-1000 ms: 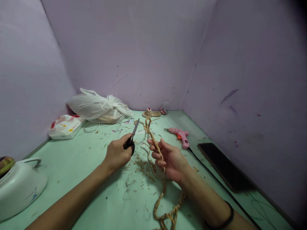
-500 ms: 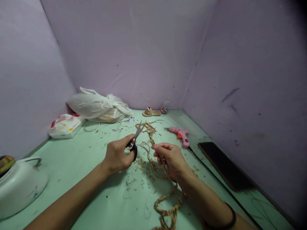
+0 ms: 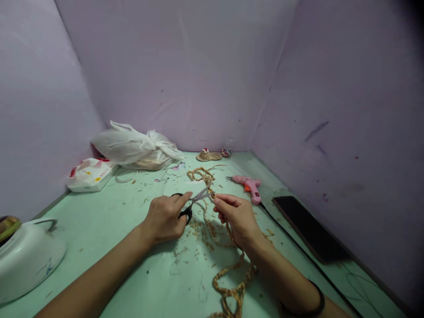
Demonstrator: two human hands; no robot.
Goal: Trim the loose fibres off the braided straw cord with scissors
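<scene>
My left hand (image 3: 164, 217) is closed round the black handles of a pair of scissors (image 3: 195, 201), whose grey blades point right and reach the braided straw rope (image 3: 228, 269). My right hand (image 3: 236, 218) pinches that rope just right of the blade tips. The rope runs from a loose coil at the far middle of the green table (image 3: 99, 229), through my right hand, and down to a tangle near my right forearm. Straw scraps lie under both hands.
A pink glue gun (image 3: 249, 186) with a black cord lies right of my hands, beside a dark phone (image 3: 306, 227). A white plastic bag (image 3: 135, 148) and a printed pack (image 3: 91, 174) sit at the back left. A white pot (image 3: 28, 256) stands at the left edge. Purple walls enclose the table.
The scissors have swung from pointing up and away to pointing right, with their blades at the rope. My right hand has turned over from palm-up into a pinch on the rope, and the rope has dropped lower.
</scene>
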